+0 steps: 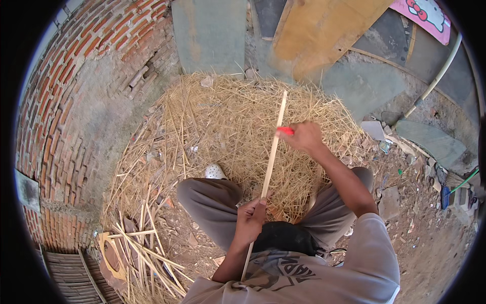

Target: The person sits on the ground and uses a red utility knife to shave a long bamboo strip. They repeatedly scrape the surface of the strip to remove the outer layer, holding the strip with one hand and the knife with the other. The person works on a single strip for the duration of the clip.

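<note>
Between the seated person's bent knees: one long, pale bamboo strip (272, 157), narrow and flat-looking, its long axis running from the torso outward, far end leaning slightly to the right. Left hand (250, 219): fingers wrapped around the lower part of the strip, near the lap; the strip's tail passes below the grip, alongside the shirt (349, 268). Right hand (306, 136): fingers closed on a small red tool (286, 130), its working edge too small to tell. Key relation: the strip lies directly left of the right hand's fingers, the red tool meeting or just beside it, which cannot be told; the right hand is nearer the far tip, the left nearer the body, with a bare length between them. Beneath and beyond: a broad heap of straw-coloured shavings (217, 109). Near the left knee: one white perforated clog (214, 172). Lower left, on the ground: a loose, crossing bundle of similar strips (144, 256). Far left: a worn brick wall (55, 111).
</note>
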Action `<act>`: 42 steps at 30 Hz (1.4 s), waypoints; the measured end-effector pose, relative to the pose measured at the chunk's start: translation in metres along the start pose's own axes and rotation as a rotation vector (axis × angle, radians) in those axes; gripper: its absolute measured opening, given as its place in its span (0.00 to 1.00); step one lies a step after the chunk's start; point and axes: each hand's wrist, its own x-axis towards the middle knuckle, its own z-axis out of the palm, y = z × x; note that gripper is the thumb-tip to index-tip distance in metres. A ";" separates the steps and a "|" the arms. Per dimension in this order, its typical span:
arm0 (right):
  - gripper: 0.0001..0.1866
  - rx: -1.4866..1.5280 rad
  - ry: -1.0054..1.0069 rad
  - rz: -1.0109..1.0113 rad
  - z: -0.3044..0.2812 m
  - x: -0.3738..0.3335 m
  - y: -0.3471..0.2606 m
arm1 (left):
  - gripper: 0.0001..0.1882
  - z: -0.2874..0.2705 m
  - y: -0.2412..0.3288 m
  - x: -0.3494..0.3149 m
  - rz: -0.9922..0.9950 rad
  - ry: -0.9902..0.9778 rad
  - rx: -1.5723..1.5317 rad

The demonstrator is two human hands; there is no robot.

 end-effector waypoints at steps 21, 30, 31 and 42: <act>0.40 0.034 0.166 -0.298 0.006 -0.028 -0.027 | 0.12 -0.008 -0.001 -0.005 0.348 0.135 0.580; 0.38 -0.034 0.286 -0.090 -0.002 0.020 0.033 | 0.12 -0.003 0.016 -0.030 0.199 0.023 0.608; 0.38 -0.034 0.302 -0.071 0.000 0.025 0.037 | 0.11 -0.002 0.015 -0.030 0.256 0.030 0.618; 0.47 0.113 0.389 0.777 0.004 0.045 0.194 | 0.09 -0.020 0.018 -0.074 0.303 -0.181 0.751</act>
